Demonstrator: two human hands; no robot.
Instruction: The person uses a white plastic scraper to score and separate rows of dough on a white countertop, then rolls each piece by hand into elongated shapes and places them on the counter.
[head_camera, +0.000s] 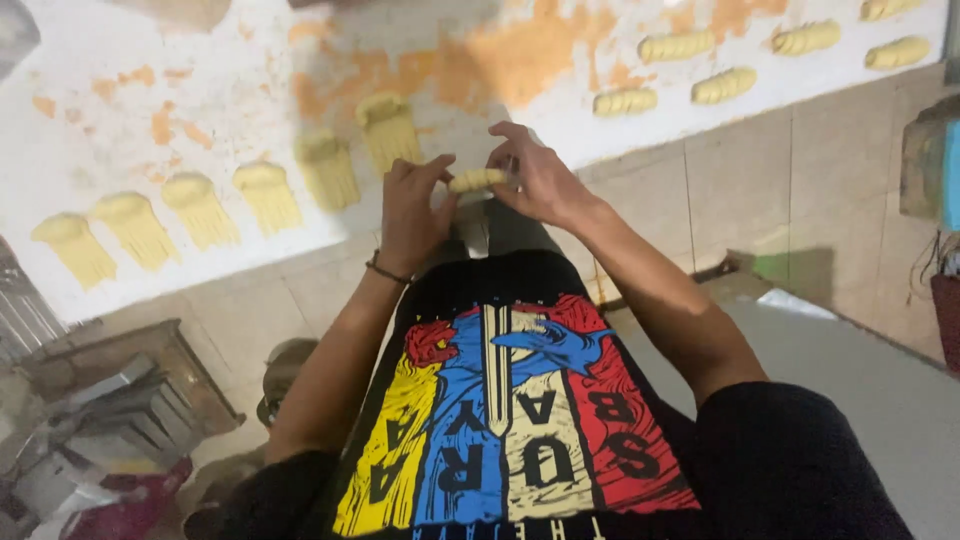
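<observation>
dough roll (476, 180) pinched between left hand (412, 212) and right hand (545, 180), seemingly by fingertips

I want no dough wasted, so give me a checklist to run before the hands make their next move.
1. Dough roll held by both hands: ok.
2. Left hand fingertips on the roll's end: ok.
3. Right hand gripping the other end: ok.
4. Cut dough strips waiting on the floured board: ok.
5. Finished rolls set apart from each other: ok.
6. Roll fully closed: cannot tell.
</observation>
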